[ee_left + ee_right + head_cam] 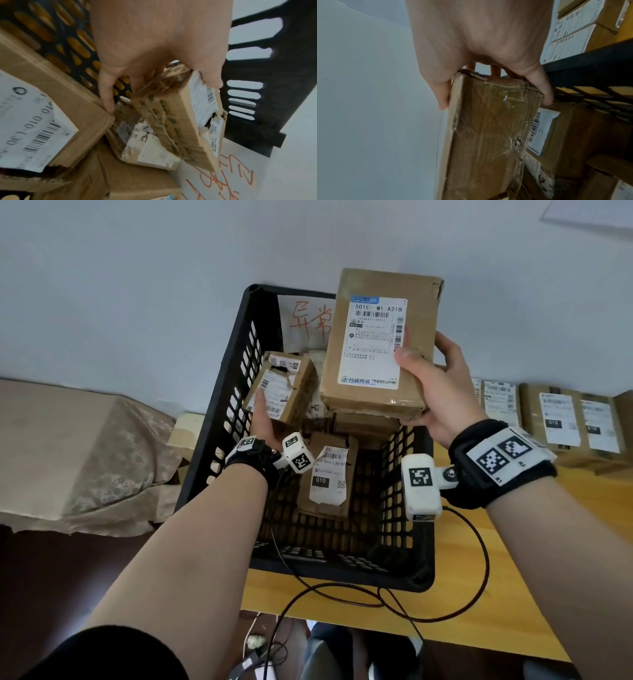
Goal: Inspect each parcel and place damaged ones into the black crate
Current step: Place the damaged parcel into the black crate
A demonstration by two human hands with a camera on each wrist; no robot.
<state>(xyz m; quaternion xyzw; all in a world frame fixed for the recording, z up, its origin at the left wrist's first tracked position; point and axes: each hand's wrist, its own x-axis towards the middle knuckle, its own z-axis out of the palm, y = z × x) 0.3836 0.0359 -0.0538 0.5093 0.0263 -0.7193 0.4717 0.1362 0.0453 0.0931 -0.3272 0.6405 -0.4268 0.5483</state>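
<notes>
Both hands are loaded right over the black crate [236,371], so it all comes down to which box sits where relative to that crate. The left hand [265,422] is already down inside it, near its left wall, fingers and thumb clamped on a small torn parcel [281,385] with a ragged hole through its label. That parcel is tilted, its long axis pointing away from the hand toward the crate's far wall, just above the boxes already piled in there.

The right hand [442,392] is higher, above the crate's right side, thumb on the label and fingers wrapped behind a bigger parcel [380,344]. This one stands nearly upright, long axis running up from the palm, label facing the person.

So I'd say the left hand is nearer to letting go; its box only needs a short drop. The big one looks crumpled at the edges, but I can't tell if that counts as damaged.
</notes>
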